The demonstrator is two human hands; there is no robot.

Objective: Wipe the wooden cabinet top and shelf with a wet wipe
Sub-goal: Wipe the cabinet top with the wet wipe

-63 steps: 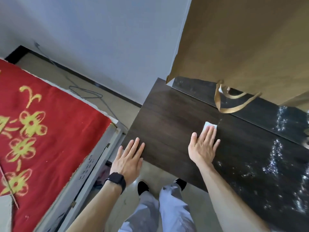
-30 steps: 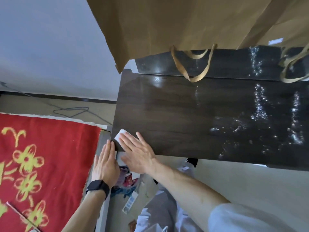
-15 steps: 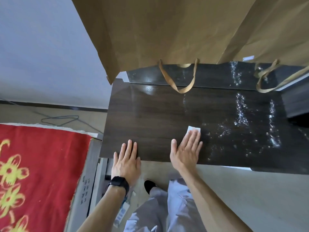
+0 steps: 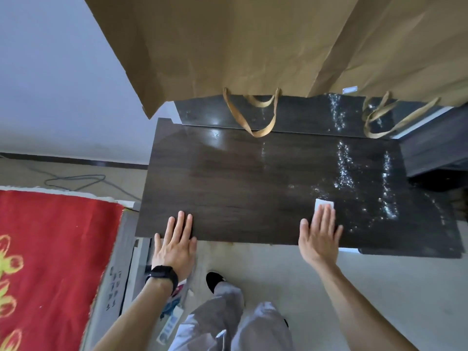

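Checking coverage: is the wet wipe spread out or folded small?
Folded small, it seems: the wet wipe shows as a neat white rectangle beyond the right hand lying flat on it; the rest is hidden.

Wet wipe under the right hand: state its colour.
The wet wipe is white; head view shows it.

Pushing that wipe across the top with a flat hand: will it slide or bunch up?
Probably slides: the wipe lies flat under the straight fingers of the right hand, and the top looks glossy. Thin and likely limp, so its uncovered edge may fold over.
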